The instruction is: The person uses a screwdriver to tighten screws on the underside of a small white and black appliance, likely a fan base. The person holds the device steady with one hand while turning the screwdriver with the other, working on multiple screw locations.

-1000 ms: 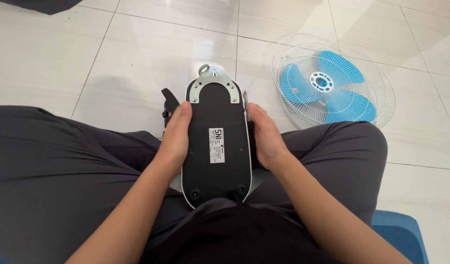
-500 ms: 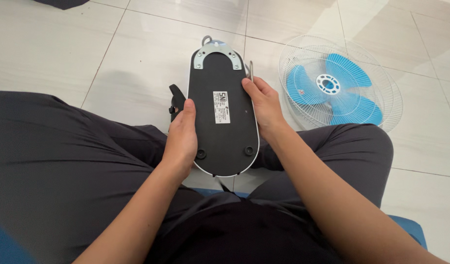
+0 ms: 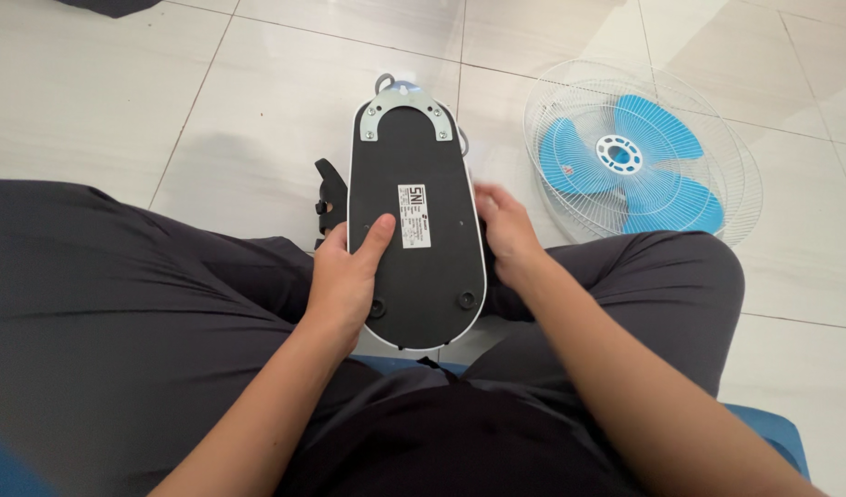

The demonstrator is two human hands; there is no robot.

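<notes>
Presently the base [image 3: 415, 230] lies underside-up across the lap; left hand [image 3: 347, 276] grips its edge, thumb on top. Right hand [image 3: 504, 228] touches the other edge, grip unclear. Plate screws appear seated; blade [image 3: 625, 161] lies detached.

Both bare forearms extend forward over crossed legs; the left hand [image 3: 349, 276] lies palm-down, thumb stretched out, while the right hand [image 3: 506, 230] curls, fingers slightly blurred.

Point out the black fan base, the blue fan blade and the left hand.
fan base [image 3: 437, 267], head view, black underside panel.
blue fan blade [image 3: 667, 138], head view, upper vane.
left hand [image 3: 345, 281], head view, back of hand.
</notes>
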